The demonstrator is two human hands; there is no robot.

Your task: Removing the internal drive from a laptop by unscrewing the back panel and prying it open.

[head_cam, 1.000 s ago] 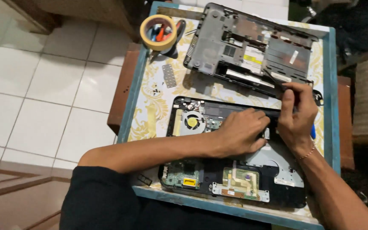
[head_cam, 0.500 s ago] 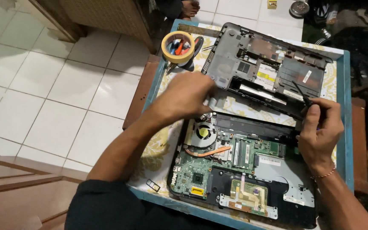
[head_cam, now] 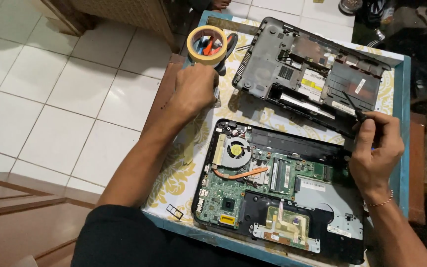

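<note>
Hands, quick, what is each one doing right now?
Left hand: closed beside the roll of yellow tape; what it grips cannot be told.
Right hand: closed on a thin dark tool.

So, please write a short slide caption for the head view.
Left hand beside a tape roll, right hand holding a dark tool over an opened laptop.

Home setting, improvised repair spot, not a proper workshop. White tile floor (head_cam: 50, 94) w/ wooden step at lower left. Wicker furniture (head_cam: 124, 15) behind. Small blue-edged worktop (head_cam: 405, 118) covered w/ yellow floral cloth (head_cam: 181, 168). On it: opened laptop (head_cam: 277, 193), detached base cover (head_cam: 307, 74), tape roll (head_cam: 206, 45) w/ tools inside.
</note>
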